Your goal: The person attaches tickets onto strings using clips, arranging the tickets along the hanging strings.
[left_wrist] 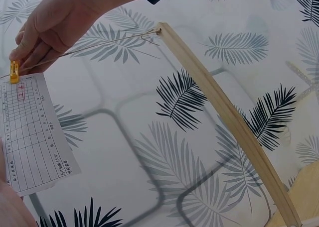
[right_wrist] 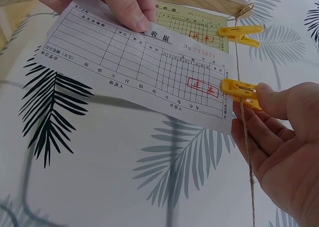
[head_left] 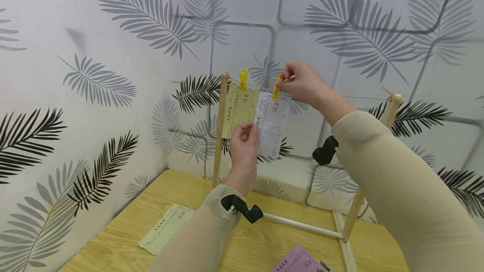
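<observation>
A white receipt slip [head_left: 270, 127] hangs at the twine [right_wrist: 244, 137], its top edge in the jaws of a yellow clothespin [right_wrist: 241, 91]. My right hand [head_left: 302, 82] pinches that clothespin by its handle end, thumb on one side and fingers on the other. With thumb and fingers my left hand [head_left: 243, 142] holds the white slip by its left edge; in the right wrist view the thumb lies on the printed face. Beside it, partly covered by the white slip, a yellow receipt slip [head_left: 238, 108] hangs from another yellow clothespin [head_left: 243, 79].
The twine runs between two wooden posts [head_left: 219, 137] of a frame with a white bar [head_left: 302, 225] low down. On the wooden table [head_left: 196, 188] lie another pale receipt slip [head_left: 166, 228] and a pink slip [head_left: 296, 260] with clips beside it. A leaf-patterned wall stands close behind.
</observation>
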Demonstrator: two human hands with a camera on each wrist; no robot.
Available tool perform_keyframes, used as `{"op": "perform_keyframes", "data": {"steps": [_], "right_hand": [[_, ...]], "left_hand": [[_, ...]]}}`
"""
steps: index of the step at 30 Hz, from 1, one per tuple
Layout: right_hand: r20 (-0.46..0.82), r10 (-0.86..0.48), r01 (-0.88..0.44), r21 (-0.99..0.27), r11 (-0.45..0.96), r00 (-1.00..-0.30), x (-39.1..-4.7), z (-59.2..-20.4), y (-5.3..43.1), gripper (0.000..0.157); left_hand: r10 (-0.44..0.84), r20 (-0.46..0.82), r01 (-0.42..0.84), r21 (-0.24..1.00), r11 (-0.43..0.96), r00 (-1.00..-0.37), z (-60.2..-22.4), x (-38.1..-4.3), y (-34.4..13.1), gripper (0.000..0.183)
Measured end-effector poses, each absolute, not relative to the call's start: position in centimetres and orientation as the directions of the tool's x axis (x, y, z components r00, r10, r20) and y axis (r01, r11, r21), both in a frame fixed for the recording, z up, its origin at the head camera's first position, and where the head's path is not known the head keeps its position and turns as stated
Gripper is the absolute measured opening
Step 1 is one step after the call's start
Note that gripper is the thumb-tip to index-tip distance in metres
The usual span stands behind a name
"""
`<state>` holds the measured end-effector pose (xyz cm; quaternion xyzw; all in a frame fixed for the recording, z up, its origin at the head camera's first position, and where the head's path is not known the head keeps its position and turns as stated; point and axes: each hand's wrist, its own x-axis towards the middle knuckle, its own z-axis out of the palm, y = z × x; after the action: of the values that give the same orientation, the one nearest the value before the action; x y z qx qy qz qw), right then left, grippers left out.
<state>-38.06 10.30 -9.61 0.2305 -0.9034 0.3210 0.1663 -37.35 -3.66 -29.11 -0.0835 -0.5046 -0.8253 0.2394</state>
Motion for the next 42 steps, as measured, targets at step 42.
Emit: {"op": "perform_keyframes", "data": {"steps": [42], "right_hand": [[0.506, -0.359, -0.557, -0.318, 0.767, -0.784, -35.1, -10.2, 12.2, 0.056]], "left_hand": [[-0.322, 0.449, 0.531, 0.812, -0.243, -0.834, -29.5, -36.6, -5.8, 0.024]]}}
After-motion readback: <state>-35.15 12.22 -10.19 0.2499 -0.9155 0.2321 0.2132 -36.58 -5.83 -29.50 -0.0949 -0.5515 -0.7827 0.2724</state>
